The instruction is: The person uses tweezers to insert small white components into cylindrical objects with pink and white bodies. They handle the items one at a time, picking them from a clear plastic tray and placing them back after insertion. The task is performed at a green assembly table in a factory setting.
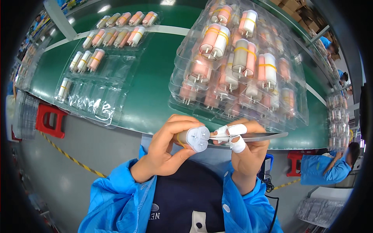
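My left hand (165, 149) is wrapped round a bundle of capped tubes (198, 139), bound with a yellow rubber band. The bundle's pale end, with small pins or stems on it, faces my right hand. My right hand (250, 153) has white coverings on several fingertips and pinches metal tweezers (268, 136). Their narrow tips reach the edge of the bundle's pale end; whether they touch it I cannot tell. The broad end of the tweezers sticks out to the right.
A tall stack of clear plastic trays (182, 83) holding banded pink, white and grey tubes stands on the green table (151, 70). At left lies a partly filled clear tray (103, 95). Red stools (50, 121) stand on the floor. A person in blue (324, 169) works at right.
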A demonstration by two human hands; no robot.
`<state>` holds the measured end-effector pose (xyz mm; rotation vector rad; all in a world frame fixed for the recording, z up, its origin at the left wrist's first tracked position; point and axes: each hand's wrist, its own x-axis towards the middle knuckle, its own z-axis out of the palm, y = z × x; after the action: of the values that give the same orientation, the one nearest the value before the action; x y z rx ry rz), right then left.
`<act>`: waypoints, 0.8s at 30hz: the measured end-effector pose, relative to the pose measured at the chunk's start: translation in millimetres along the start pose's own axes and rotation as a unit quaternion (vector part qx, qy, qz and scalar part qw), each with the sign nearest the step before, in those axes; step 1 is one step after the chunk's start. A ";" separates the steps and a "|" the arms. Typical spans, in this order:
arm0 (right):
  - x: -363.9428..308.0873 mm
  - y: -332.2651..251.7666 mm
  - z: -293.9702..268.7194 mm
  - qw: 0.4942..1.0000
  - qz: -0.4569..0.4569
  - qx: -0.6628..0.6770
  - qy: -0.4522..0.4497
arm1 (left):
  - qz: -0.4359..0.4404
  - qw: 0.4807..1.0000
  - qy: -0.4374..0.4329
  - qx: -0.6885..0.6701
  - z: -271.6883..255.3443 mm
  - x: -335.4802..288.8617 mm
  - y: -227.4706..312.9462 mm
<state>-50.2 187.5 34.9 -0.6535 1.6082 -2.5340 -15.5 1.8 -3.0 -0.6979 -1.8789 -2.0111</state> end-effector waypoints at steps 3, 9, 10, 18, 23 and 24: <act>-0.9 -0.7 2.1 1.000 0.012 0.005 -0.006 | -0.009 0.999 0.017 -0.029 1.6 -2.7 -2.5; -2.4 1.0 1.6 1.000 -0.001 -0.011 -0.011 | -0.019 0.999 0.019 -0.034 2.1 -5.1 -3.7; -2.6 1.0 1.8 1.000 -0.001 -0.011 -0.009 | -0.018 0.999 0.019 -0.035 2.4 -4.8 -3.8; -3.2 -0.6 5.8 1.000 -0.004 0.002 -0.014 | -0.121 0.984 0.030 -0.127 4.6 -11.7 -1.0; -3.8 -1.5 7.9 1.000 -0.002 -0.002 -0.029 | -0.177 0.966 0.018 -0.187 4.8 -8.9 7.4; -4.1 -1.1 7.6 0.999 -0.004 -0.004 -0.032 | -0.182 0.964 0.016 -0.192 5.1 -8.4 7.8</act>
<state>-43.4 182.7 37.3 -0.7347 1.6004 -2.4869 -3.6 5.1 -0.8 -0.4231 -1.7108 -2.6442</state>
